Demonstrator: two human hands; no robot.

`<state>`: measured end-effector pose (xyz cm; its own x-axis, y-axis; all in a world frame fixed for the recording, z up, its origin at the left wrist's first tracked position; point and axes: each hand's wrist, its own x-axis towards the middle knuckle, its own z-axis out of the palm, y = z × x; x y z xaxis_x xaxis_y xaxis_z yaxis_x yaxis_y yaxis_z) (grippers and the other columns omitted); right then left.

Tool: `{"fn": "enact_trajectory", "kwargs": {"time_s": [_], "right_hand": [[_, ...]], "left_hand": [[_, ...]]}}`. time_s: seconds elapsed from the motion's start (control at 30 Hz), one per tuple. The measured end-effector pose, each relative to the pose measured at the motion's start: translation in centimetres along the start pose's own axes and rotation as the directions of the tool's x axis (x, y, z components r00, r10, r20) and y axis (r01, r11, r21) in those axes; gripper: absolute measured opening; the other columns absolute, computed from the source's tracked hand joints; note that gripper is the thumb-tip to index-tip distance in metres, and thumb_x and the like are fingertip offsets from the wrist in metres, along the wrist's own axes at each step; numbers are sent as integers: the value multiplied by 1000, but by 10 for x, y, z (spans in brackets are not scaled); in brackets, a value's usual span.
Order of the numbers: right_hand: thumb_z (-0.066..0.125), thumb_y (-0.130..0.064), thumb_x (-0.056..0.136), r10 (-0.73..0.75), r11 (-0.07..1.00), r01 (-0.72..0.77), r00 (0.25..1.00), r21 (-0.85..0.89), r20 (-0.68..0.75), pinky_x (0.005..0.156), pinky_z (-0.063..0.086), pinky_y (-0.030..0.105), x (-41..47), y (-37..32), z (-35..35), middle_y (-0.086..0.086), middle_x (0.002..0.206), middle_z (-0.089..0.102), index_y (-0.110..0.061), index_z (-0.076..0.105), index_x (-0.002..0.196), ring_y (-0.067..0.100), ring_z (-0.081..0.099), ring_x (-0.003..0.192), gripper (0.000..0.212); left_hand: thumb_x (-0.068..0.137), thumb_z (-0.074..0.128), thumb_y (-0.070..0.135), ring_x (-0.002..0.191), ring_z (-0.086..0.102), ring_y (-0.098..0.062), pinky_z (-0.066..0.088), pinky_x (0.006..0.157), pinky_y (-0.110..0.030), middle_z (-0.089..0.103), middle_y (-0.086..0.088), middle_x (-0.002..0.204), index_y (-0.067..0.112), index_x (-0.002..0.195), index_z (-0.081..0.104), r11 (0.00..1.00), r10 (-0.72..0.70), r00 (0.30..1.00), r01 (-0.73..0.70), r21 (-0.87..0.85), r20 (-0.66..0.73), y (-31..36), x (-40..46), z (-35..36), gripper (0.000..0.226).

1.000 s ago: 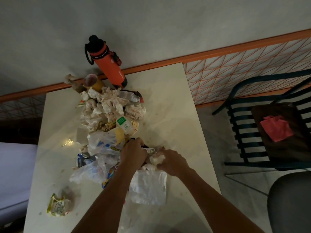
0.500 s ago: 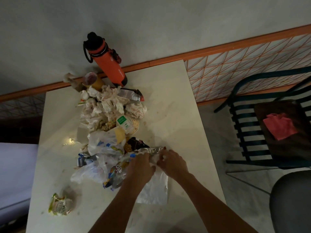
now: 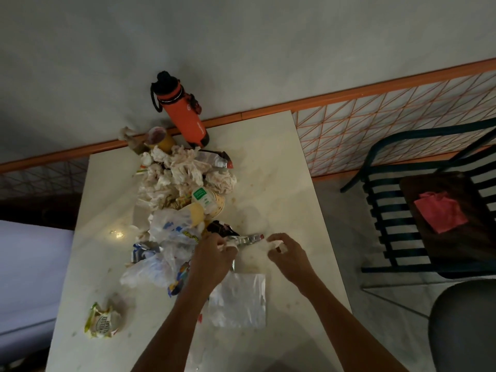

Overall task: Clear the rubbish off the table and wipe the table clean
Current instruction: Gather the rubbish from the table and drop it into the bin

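Note:
A heap of rubbish runs down the middle of the pale table (image 3: 281, 183): crumpled tissues (image 3: 177, 173), a cup with a green label (image 3: 209, 201), plastic bags (image 3: 171, 226) and wrappers. My left hand (image 3: 212, 256) and my right hand (image 3: 287, 253) each pinch one side of a thin clear plastic bag (image 3: 239, 299), holding its top apart. The bag hangs down flat onto the table between my forearms. A shiny foil wrapper (image 3: 247, 238) lies just behind the hands. A crumpled yellow-green packet (image 3: 103, 320) sits alone at the near left.
An orange bottle (image 3: 185, 114) with a black lid stands at the table's far edge beside a small yellow cup (image 3: 161, 138). To the right stands a dark slatted chair (image 3: 418, 210) with a pink cloth (image 3: 440, 214) on its seat. A grey rounded seat (image 3: 467, 328) is at the near right.
My hands have moved apart, the right one going rightward, spreading the clear bag's top. The bag now hangs lower and flatter on the table.

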<state>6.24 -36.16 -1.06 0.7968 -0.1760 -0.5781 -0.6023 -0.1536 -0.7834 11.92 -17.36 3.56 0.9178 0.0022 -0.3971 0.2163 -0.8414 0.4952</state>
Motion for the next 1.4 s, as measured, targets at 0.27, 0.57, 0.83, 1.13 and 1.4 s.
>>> {"fn": "enact_trajectory", "kwargs": {"time_s": [0.27,0.57,0.83,1.13,1.4], "right_hand": [[59,-23,80,91,980,-106,991,168,95,45,29,23,-30,-6,-2,-2,61,55,-20,66,71,12,40,48,12],[71,-38,83,167,972,-183,979,146,118,46,34,26,-57,2,13,2,52,56,-12,61,60,17,43,42,36],[69,-36,88,67,993,-81,985,84,162,41,35,21,-89,4,40,8,53,59,-7,58,63,16,46,39,40],[57,-40,95,19,1000,-20,992,7,122,39,26,17,-137,7,88,8,44,44,-17,44,47,18,35,34,55],[54,-35,97,-34,989,51,992,-140,121,43,30,21,-192,35,162,2,38,43,-13,44,36,13,40,33,66]], "left_hand": [[94,52,17,95,66,-21,52,87,-37,74,2,99,26,103,74,963,-173,983,155,-220,-62,-28,-47,-26,26],[89,69,47,67,72,-30,60,66,-44,71,-9,70,23,76,70,797,-395,916,308,-520,-63,-52,-116,-25,26],[87,74,18,67,73,-24,60,60,-40,73,-6,73,19,82,72,736,-421,902,282,-615,-90,-76,-164,-20,5],[88,76,36,51,64,-20,51,54,-34,70,-8,61,14,73,72,723,-392,908,205,-659,-148,-122,-201,-37,27],[92,70,41,48,65,-17,53,61,-33,68,-4,56,10,68,67,764,-329,927,150,-627,-179,-195,-238,-55,39]]}}
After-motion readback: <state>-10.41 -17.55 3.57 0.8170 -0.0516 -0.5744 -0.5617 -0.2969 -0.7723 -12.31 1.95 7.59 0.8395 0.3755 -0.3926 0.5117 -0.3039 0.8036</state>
